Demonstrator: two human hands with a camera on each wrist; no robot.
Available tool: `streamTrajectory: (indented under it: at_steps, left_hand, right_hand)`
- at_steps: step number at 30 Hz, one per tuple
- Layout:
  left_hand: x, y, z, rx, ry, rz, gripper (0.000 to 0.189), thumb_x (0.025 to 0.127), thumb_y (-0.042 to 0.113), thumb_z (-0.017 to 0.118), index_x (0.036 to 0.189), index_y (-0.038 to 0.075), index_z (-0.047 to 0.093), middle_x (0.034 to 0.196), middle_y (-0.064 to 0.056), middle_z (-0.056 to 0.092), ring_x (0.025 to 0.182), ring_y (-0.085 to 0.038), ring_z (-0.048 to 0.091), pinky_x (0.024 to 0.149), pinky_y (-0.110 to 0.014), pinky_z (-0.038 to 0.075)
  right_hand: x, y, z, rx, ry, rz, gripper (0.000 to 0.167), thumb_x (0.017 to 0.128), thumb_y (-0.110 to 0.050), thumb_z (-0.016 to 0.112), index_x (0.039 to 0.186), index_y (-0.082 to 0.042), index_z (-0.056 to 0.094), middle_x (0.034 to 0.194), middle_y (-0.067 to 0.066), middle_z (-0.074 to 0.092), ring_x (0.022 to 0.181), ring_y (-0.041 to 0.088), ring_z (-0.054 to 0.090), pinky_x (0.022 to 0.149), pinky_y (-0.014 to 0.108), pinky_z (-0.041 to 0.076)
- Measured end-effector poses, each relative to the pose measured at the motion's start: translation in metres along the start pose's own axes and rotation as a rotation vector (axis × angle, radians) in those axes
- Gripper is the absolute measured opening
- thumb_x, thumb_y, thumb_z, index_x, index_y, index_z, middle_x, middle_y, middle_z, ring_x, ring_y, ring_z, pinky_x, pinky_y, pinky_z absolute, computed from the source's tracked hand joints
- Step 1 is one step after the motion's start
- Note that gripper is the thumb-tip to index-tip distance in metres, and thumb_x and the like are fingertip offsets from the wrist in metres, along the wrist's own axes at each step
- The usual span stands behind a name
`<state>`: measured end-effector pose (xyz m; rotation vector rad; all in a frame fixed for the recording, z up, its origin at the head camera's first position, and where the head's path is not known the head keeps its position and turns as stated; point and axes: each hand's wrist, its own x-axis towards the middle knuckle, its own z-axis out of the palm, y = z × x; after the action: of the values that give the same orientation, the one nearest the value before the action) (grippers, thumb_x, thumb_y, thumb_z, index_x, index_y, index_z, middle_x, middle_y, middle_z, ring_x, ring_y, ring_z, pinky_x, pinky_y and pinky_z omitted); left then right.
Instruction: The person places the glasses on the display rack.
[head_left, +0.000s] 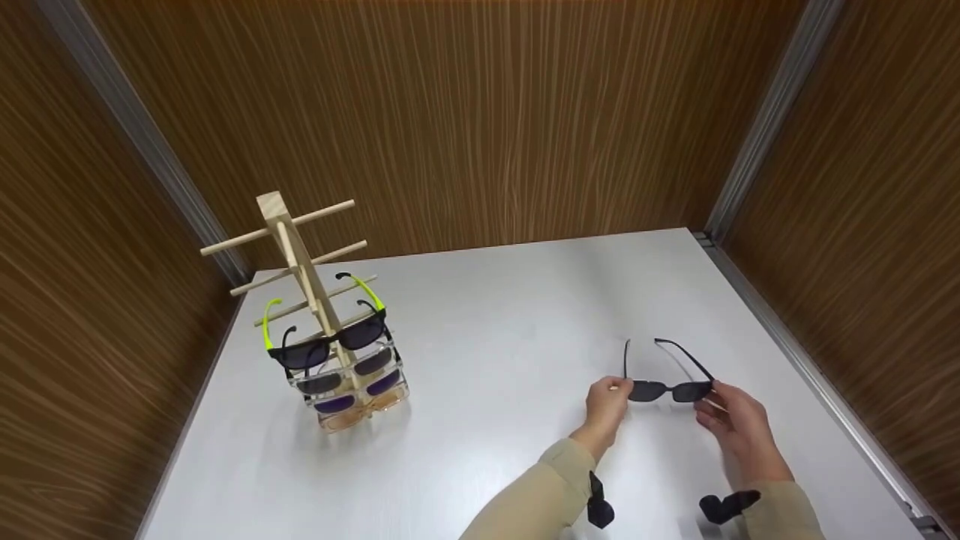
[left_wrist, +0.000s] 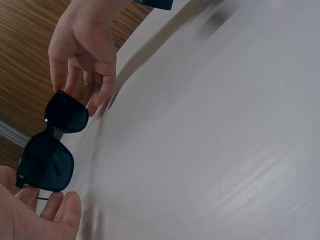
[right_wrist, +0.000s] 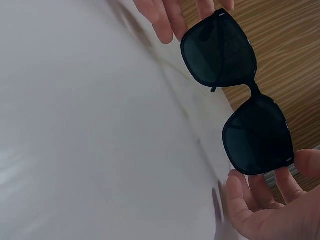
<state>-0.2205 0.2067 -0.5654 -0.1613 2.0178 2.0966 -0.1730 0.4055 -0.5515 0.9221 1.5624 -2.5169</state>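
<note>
A pair of black sunglasses with dark lenses is held between both hands over the right side of the white table. Its temples are unfolded and point away from the person. My left hand pinches the left hinge corner between thumb and fingers. At the opposite corner my right hand grips the frame, thumb on one side and fingers beneath. In the left wrist view both lenses of the sunglasses show, with the right hand at the far end. The right wrist view shows the sunglasses close up.
On the left of the white table stands a wooden display rack with crosswise pegs. Several pairs of glasses hang on its lower part, the top one black sunglasses with yellow-green temples. Wood-grain panels enclose the back and sides.
</note>
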Motion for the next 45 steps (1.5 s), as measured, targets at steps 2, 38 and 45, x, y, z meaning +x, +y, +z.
streamTrajectory:
  at_steps: [2, 38, 45]
  left_hand:
    - [0.000, 0.000, -0.001, 0.017, 0.005, 0.020, 0.012, 0.087, 0.017, 0.061, 0.086, 0.005, 0.065, 0.079, -0.002, 0.057, 0.066, -0.014, 0.049, 0.059, -0.027, 0.042]
    - [-0.006, 0.009, -0.062, -0.073, 0.008, -0.078, 0.016, 0.084, 0.016, 0.059, 0.091, 0.003, 0.068, 0.077, -0.008, 0.066, 0.069, -0.024, 0.064, 0.066, -0.036, 0.053]
    - [-0.009, 0.012, -0.079, -0.120, -0.028, -0.108, 0.018, 0.084, 0.016, 0.059, 0.092, 0.002, 0.067, 0.079, -0.010, 0.066, 0.068, -0.021, 0.065, 0.067, -0.036, 0.054]
  right_hand:
    - [-0.002, 0.001, 0.001, -0.013, -0.010, -0.014, 0.018, 0.094, -0.023, 0.057, 0.106, -0.011, 0.058, 0.092, 0.002, 0.065, 0.090, 0.018, 0.062, 0.089, 0.036, 0.047]
    - [-0.033, 0.014, 0.035, -0.204, -0.105, -0.090, 0.018, 0.094, -0.024, 0.057, 0.105, -0.010, 0.058, 0.091, 0.002, 0.065, 0.085, 0.021, 0.065, 0.080, 0.034, 0.052]
    - [-0.037, 0.019, 0.047, -0.200, -0.105, -0.096, 0.014, 0.094, -0.021, 0.055, 0.101, -0.009, 0.058, 0.090, 0.003, 0.066, 0.082, 0.021, 0.065, 0.077, 0.033, 0.053]
